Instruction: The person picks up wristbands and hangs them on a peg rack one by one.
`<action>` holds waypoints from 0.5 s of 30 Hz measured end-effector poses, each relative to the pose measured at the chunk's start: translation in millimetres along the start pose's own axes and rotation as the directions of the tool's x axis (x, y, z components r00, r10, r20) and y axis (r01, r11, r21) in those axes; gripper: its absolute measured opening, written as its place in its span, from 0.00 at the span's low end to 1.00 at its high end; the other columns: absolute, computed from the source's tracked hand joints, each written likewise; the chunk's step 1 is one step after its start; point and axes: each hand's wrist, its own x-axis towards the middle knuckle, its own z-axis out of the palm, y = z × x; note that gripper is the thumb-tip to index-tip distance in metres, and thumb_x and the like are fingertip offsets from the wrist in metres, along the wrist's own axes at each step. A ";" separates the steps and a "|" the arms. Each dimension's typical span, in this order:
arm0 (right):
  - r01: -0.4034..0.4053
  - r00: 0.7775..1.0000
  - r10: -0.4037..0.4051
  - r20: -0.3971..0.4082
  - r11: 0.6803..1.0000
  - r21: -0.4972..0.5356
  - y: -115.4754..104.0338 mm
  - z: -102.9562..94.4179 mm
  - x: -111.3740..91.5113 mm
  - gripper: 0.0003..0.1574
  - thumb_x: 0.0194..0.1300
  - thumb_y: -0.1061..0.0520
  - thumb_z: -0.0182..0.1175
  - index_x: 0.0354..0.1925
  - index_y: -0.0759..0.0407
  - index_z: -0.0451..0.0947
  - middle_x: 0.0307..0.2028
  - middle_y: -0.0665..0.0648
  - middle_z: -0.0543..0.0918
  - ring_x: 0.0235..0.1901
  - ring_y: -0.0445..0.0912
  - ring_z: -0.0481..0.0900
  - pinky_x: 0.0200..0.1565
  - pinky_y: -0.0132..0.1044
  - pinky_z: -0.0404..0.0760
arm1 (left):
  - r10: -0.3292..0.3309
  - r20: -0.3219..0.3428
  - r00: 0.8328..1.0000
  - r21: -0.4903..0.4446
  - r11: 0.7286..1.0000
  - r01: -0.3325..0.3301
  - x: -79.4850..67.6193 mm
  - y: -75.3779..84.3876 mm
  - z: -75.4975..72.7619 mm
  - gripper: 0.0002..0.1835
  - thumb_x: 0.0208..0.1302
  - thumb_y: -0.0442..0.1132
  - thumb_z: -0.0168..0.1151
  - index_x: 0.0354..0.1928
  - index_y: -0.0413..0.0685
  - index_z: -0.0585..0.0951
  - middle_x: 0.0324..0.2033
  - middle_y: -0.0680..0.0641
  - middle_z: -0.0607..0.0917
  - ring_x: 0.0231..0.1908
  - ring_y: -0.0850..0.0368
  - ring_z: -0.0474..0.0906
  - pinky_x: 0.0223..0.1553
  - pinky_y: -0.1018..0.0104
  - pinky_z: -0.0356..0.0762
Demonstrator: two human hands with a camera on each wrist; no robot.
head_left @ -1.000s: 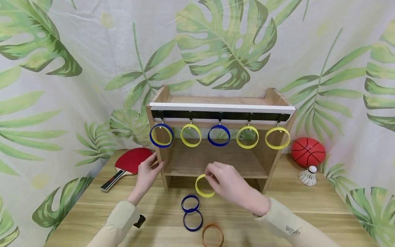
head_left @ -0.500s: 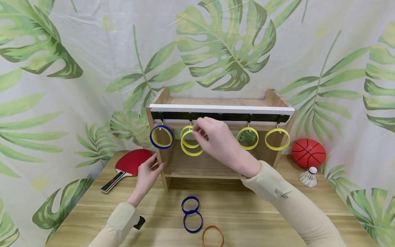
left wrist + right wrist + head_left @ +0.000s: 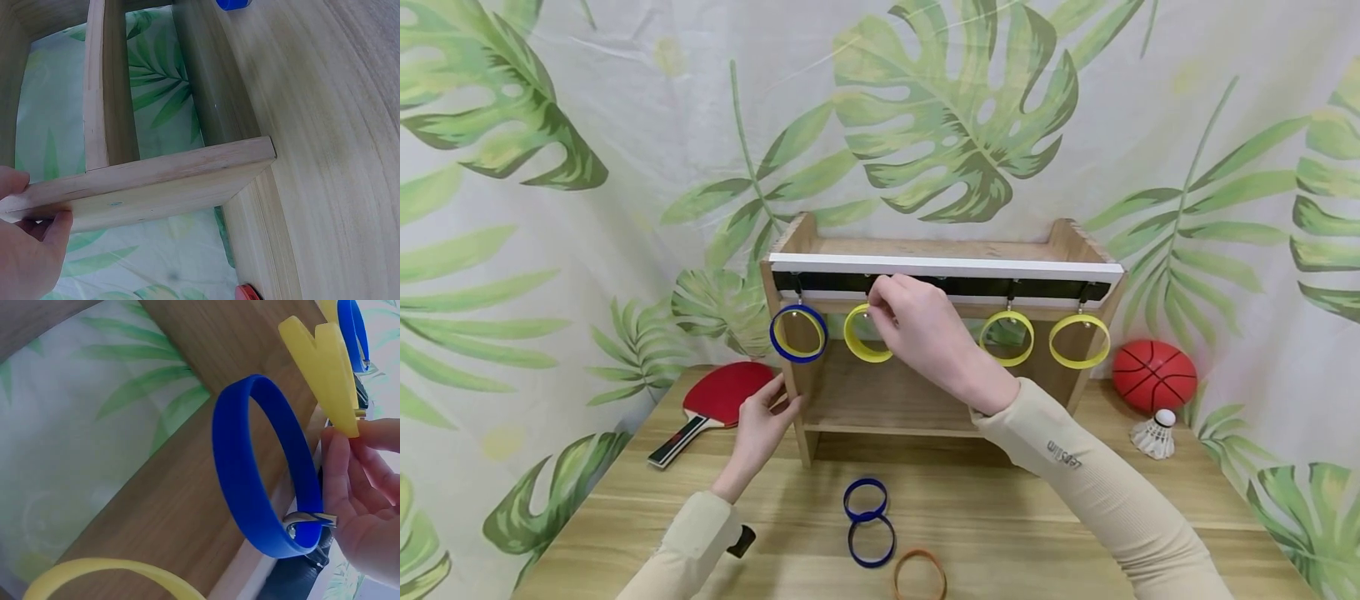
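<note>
My left hand (image 3: 762,425) grips the left side panel (image 3: 156,187) of a small wooden shelf (image 3: 887,408), its thumb and fingers on either face of the edge. My right hand (image 3: 925,337) is up at the second hook from the left, pinching a yellow wristband (image 3: 340,381). Another yellow band hangs there, and the two spread in a V in the right wrist view. A blue wristband (image 3: 231,456) hangs from the neighbouring middle hook, hidden behind the hand in the head view. The leftmost hook carries a blue wristband (image 3: 773,340) and a yellow one together.
Yellow wristbands (image 3: 982,350) hang on the two right hooks. Two overlapping blue wristbands (image 3: 871,565) and an orange wristband (image 3: 921,553) lie in front on the table (image 3: 1037,542). A red table tennis bat (image 3: 726,393) is left, a small basketball (image 3: 1153,375) and shuttlecock (image 3: 1153,435) right.
The right hand has lifted a yellow wristband from low before the shelf up to the second hook, where it now lines up with the yellow one hanging there. The left hand stays put.
</note>
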 end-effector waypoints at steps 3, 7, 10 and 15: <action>0.004 1.000 -0.004 0.010 1.000 -0.014 0.9 1.1 -1.6 0.06 0.66 0.65 0.58 0.31 0.59 0.78 0.27 0.53 0.80 0.26 0.43 0.75 0.30 0.32 0.79 | -0.011 0.002 1.000 0.012 1.000 0.011 -0.1 1.1 0.2 0.25 0.64 0.28 0.63 0.64 0.34 0.75 0.58 0.32 0.81 0.59 0.39 0.78 0.53 0.59 0.84; 0.009 1.000 -0.009 0.018 0.999 -0.036 -0.5 -1.1 -5.0 0.04 0.67 0.63 0.60 0.33 0.59 0.79 0.30 0.53 0.82 0.29 0.43 0.77 0.32 0.33 0.81 | -0.003 -0.003 1.000 0.008 1.000 0.003 3.2 -10.0 1.3 0.25 0.64 0.29 0.64 0.64 0.37 0.76 0.57 0.34 0.82 0.59 0.40 0.78 0.52 0.64 0.84; 0.012 1.000 -0.011 0.006 0.999 -0.037 -3.7 -6.8 -13.4 0.03 0.66 0.62 0.61 0.34 0.60 0.80 0.32 0.53 0.83 0.30 0.43 0.78 0.32 0.32 0.81 | 0.014 -0.004 1.000 0.004 1.000 -0.014 3.7 -11.3 1.5 0.25 0.64 0.30 0.64 0.64 0.37 0.76 0.57 0.34 0.82 0.59 0.38 0.78 0.51 0.68 0.84; 0.015 1.000 -0.015 0.004 1.000 0.004 -10.2 -14.1 -46.2 0.01 0.64 0.63 0.64 0.36 0.60 0.81 0.33 0.53 0.84 0.31 0.42 0.79 0.33 0.29 0.83 | 0.027 -0.008 1.000 -0.007 1.000 -0.027 3.6 -10.6 1.3 0.24 0.64 0.29 0.65 0.63 0.37 0.77 0.56 0.33 0.83 0.59 0.39 0.78 0.51 0.64 0.84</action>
